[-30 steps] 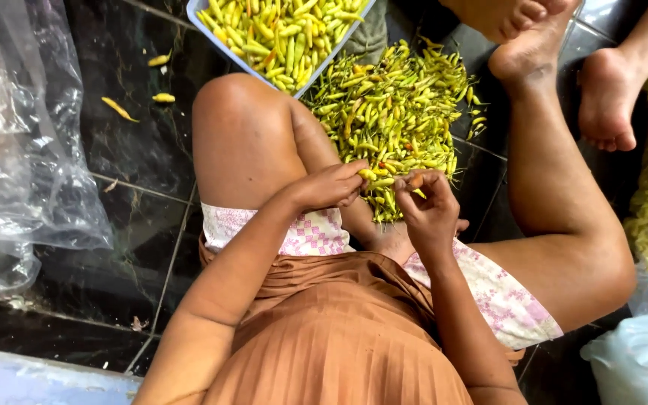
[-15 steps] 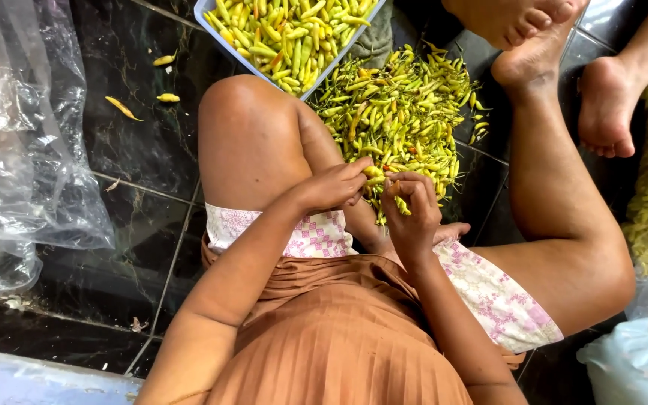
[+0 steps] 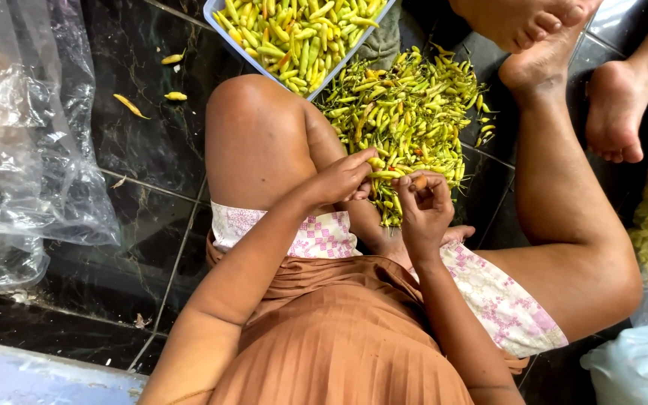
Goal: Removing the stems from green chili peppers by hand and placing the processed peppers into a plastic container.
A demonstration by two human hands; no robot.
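A slim yellow-green chili (image 3: pixel 385 174) lies level between both hands, left hand (image 3: pixel 341 180) and right hand (image 3: pixel 423 211) pinched on its ends. Chili pile (image 3: pixel 406 112) at twelve o'clock; blue tray (image 3: pixel 264 69) beyond; dark tiled floor (image 3: pixel 151 142) open at nine.

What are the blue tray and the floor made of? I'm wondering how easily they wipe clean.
The blue tray looks like moulded plastic: thin, evenly coloured rim with a smooth, dull sheen. The floor seems to be polished dark stone or stone-look tile: pale veining, glossy reflections and straight grout lines. Which of the two cannot be told.
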